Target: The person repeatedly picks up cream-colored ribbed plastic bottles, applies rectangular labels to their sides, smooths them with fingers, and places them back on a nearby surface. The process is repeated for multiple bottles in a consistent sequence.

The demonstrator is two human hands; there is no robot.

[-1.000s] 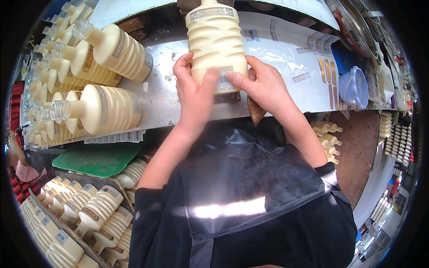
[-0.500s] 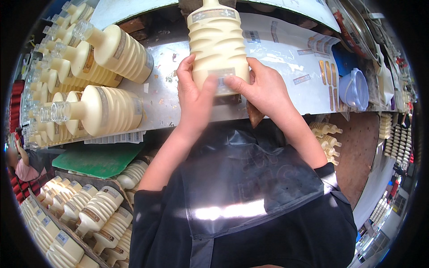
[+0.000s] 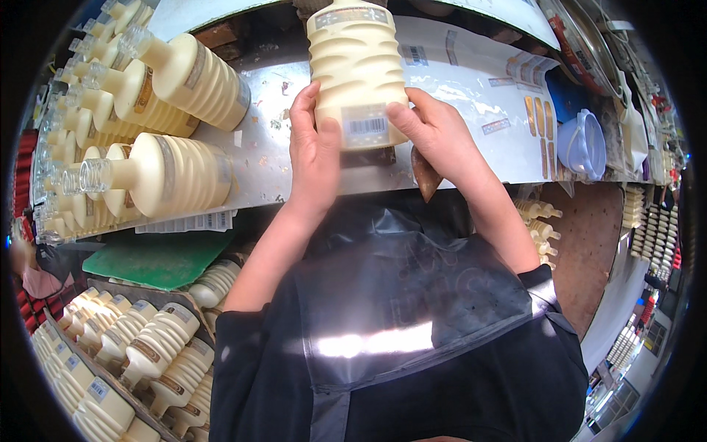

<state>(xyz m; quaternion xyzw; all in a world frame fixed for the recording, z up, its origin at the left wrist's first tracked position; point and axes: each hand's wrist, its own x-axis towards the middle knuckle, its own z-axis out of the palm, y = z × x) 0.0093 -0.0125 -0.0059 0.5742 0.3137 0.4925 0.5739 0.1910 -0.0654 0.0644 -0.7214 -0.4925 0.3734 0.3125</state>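
Observation:
A cream bottle point(image 3: 356, 66) with wavy ridges lies in front of me, its neck pointing away and cut off by the top edge. My left hand point(image 3: 315, 151) is closed along its left side, the thumb near the base. On the other side my right hand point(image 3: 442, 136) grips it, with the thumb on the lower right edge. Between my thumbs a clear label with a barcode point(image 3: 366, 127) sits on the bottle near its base. A patterned band runs round the bottle's shoulder. Beside my right palm a brown pointed piece point(image 3: 425, 177) sticks out over the table edge.
Cream bottles point(image 3: 180, 177) lie stacked at the left of the metal table point(image 3: 269, 158). A sheet with label strips point(image 3: 495, 126) and gold strips point(image 3: 541, 118) lies at the right, beside a light purple bucket point(image 3: 582, 145). Below left are a green board point(image 3: 158, 258) and crates of bottles point(image 3: 158, 342).
My thumbs have moved apart and off the label, so its barcode shows plainly. The left thumb has drawn back to the bottle's left edge. The bottle stays in both hands.

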